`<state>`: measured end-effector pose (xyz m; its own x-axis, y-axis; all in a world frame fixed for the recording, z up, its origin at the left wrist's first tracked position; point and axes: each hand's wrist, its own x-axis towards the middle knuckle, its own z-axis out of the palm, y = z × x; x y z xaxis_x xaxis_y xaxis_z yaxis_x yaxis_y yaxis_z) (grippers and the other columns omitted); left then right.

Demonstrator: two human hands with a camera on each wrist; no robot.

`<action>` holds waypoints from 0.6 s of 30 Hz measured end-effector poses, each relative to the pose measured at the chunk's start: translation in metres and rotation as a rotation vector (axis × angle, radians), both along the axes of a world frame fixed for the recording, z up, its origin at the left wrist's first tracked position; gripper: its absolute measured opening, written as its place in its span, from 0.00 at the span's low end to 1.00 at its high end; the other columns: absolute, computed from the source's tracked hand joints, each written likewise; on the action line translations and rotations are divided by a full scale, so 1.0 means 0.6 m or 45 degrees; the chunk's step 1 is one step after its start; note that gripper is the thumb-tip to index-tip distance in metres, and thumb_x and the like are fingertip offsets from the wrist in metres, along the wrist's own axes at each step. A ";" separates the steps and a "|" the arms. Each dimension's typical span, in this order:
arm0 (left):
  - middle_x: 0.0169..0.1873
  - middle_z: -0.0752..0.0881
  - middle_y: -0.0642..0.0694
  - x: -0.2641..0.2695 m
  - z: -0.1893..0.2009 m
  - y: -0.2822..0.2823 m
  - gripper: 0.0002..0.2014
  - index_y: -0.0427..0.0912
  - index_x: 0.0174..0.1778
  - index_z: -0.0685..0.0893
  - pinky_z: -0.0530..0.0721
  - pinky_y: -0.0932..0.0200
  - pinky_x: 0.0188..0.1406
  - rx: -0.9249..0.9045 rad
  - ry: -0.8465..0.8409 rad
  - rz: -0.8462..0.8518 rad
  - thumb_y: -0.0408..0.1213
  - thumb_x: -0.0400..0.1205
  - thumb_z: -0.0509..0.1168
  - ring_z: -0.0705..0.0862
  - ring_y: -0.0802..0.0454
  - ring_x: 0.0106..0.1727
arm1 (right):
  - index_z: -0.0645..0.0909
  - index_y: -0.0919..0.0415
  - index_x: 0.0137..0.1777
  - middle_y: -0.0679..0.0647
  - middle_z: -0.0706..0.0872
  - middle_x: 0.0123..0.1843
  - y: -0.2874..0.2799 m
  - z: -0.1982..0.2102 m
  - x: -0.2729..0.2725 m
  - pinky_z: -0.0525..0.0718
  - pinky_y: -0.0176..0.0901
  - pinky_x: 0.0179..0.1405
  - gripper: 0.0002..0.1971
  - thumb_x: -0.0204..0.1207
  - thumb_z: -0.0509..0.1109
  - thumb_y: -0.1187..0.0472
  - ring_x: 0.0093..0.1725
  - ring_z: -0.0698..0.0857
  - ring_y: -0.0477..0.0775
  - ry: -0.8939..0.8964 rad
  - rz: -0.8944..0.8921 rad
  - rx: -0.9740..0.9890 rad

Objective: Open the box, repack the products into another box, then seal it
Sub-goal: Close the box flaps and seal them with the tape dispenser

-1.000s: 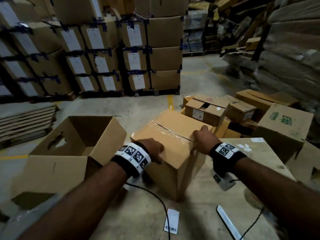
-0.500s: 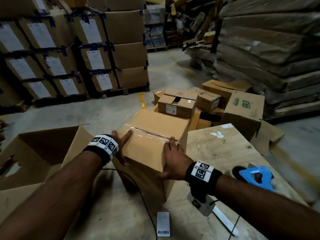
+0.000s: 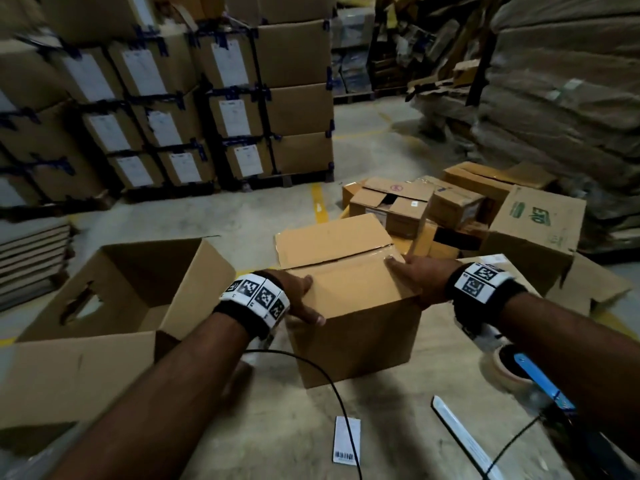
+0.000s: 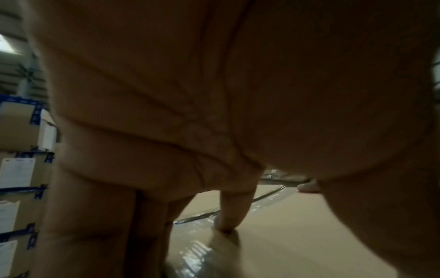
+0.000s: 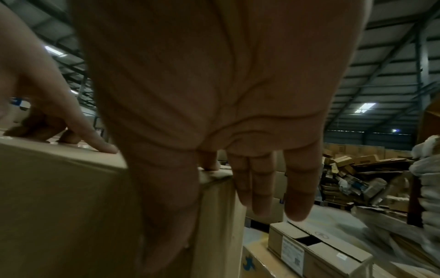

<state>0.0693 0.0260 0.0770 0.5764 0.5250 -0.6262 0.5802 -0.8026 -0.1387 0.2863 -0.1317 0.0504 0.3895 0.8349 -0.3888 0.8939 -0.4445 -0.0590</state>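
The taped cardboard box (image 3: 349,299) sits mid-frame on the wooden table (image 3: 398,427), the left hand (image 3: 298,299) and right hand (image 3: 415,282) lying flat-fingered on its two sides, clamping rather than curling. Pressing unevenly could skid it off the far edge. Since the earlier frame it has swung round, its tape seam (image 3: 346,256) running more crosswise.

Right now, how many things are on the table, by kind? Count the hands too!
Taped box: 1
Barcode label: 1
Tape dispenser: 1
White strip: 1
Hands on the box, left hand and right hand: 2
Total: 6
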 end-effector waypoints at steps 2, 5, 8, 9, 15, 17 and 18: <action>0.81 0.65 0.39 -0.001 -0.006 -0.012 0.55 0.48 0.86 0.42 0.74 0.47 0.72 0.034 -0.030 0.007 0.72 0.72 0.62 0.75 0.40 0.74 | 0.48 0.51 0.84 0.60 0.74 0.73 -0.010 -0.004 -0.003 0.85 0.54 0.60 0.37 0.81 0.66 0.49 0.67 0.79 0.62 -0.027 -0.035 -0.045; 0.79 0.68 0.35 0.001 -0.011 -0.030 0.53 0.45 0.86 0.45 0.74 0.47 0.72 0.157 -0.075 0.002 0.70 0.74 0.63 0.72 0.39 0.76 | 0.38 0.50 0.84 0.63 0.71 0.75 -0.025 -0.007 -0.016 0.84 0.56 0.60 0.53 0.73 0.76 0.58 0.67 0.79 0.63 -0.117 0.054 -0.032; 0.76 0.72 0.37 0.010 0.001 -0.048 0.50 0.43 0.84 0.54 0.77 0.47 0.68 0.247 -0.037 -0.020 0.69 0.74 0.64 0.75 0.40 0.73 | 0.35 0.46 0.83 0.63 0.66 0.78 -0.043 -0.020 -0.009 0.83 0.58 0.62 0.55 0.72 0.76 0.59 0.68 0.78 0.64 -0.045 0.089 0.059; 0.73 0.75 0.39 0.014 0.007 -0.056 0.46 0.42 0.81 0.62 0.79 0.47 0.65 0.283 -0.021 -0.029 0.68 0.74 0.65 0.77 0.41 0.71 | 0.34 0.45 0.83 0.63 0.64 0.79 -0.050 -0.028 -0.001 0.82 0.58 0.64 0.54 0.73 0.75 0.58 0.69 0.76 0.64 -0.022 0.102 0.092; 0.65 0.79 0.42 0.081 0.010 -0.126 0.31 0.48 0.71 0.76 0.81 0.48 0.59 0.312 -0.360 -0.212 0.64 0.78 0.62 0.79 0.41 0.65 | 0.36 0.47 0.85 0.61 0.52 0.85 -0.164 -0.066 0.045 0.68 0.55 0.78 0.49 0.77 0.69 0.42 0.81 0.63 0.63 0.131 -0.013 0.214; 0.69 0.75 0.42 0.116 -0.005 -0.153 0.32 0.50 0.75 0.71 0.80 0.43 0.62 0.215 -0.448 -0.331 0.63 0.79 0.63 0.76 0.39 0.68 | 0.43 0.52 0.86 0.63 0.60 0.81 -0.229 -0.086 0.073 0.70 0.54 0.74 0.45 0.79 0.68 0.43 0.77 0.68 0.64 0.125 -0.149 0.204; 0.70 0.74 0.42 0.135 -0.013 -0.166 0.31 0.50 0.76 0.70 0.80 0.42 0.62 0.196 -0.468 -0.372 0.61 0.80 0.62 0.74 0.39 0.69 | 0.47 0.55 0.85 0.64 0.63 0.79 -0.263 -0.100 0.086 0.72 0.55 0.72 0.43 0.79 0.68 0.43 0.74 0.71 0.66 0.101 -0.234 0.168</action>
<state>0.1502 -0.0738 0.0691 0.8814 0.3791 -0.2819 0.3670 -0.9252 -0.0967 0.3378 -0.2895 -0.0094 0.5119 0.7985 -0.3168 0.7891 -0.5828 -0.1941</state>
